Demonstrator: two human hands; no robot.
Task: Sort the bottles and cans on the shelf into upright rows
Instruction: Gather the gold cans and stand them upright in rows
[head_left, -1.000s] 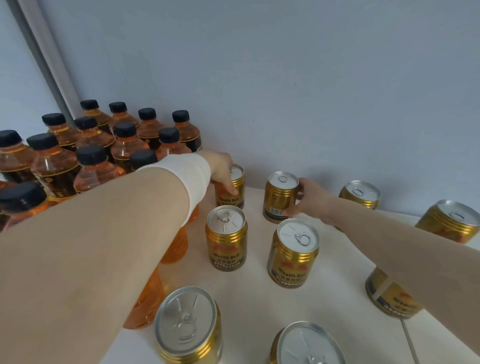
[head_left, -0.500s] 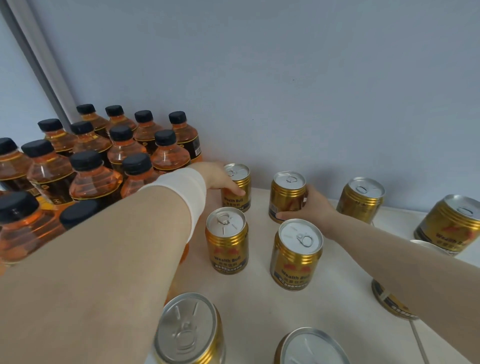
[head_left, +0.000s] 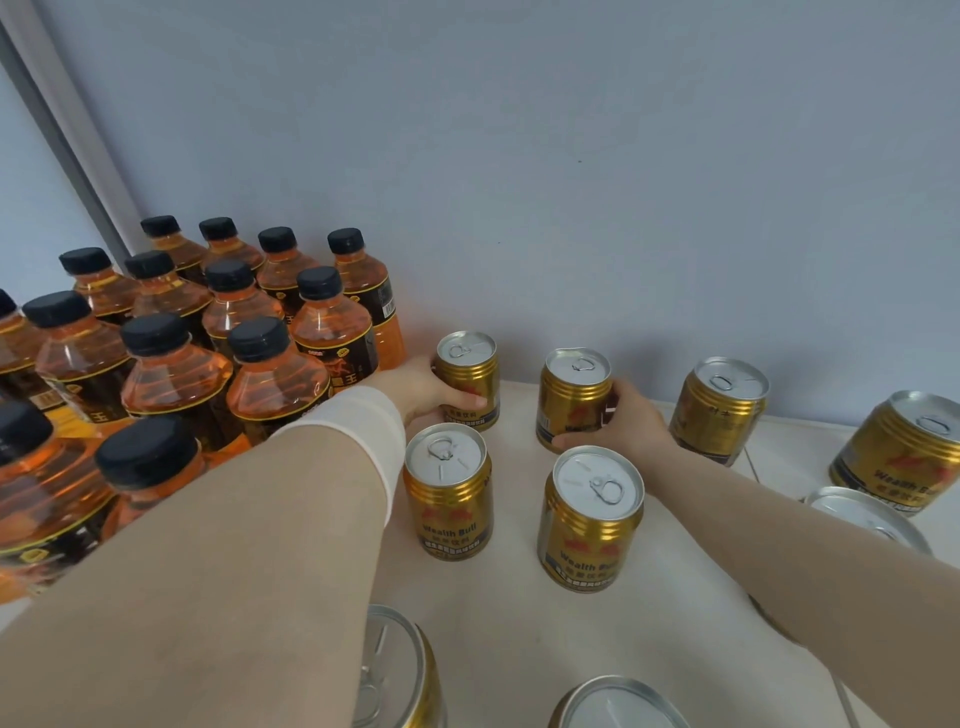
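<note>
Shelf (head_left: 519, 639), bottles (head_left: 176, 364) ranked upright at left. Can-aligning step: left hand (head_left: 423, 397) curled its fingers (head_left: 462, 401) round the rear can (head_left: 467, 374), and right hand (head_left: 631, 423) gripped the second can (head_left: 571, 395). The next move likely called for sliding both cans into line.

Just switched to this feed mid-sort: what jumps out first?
Two hands reach to the back of the shelf, each gripping an upright gold can: the left hand on the back-left can, the right hand on the second can to its right. At left stands a packed block of orange bottles with black caps; other gold cans stand loosely spaced in front and to the right.
</note>
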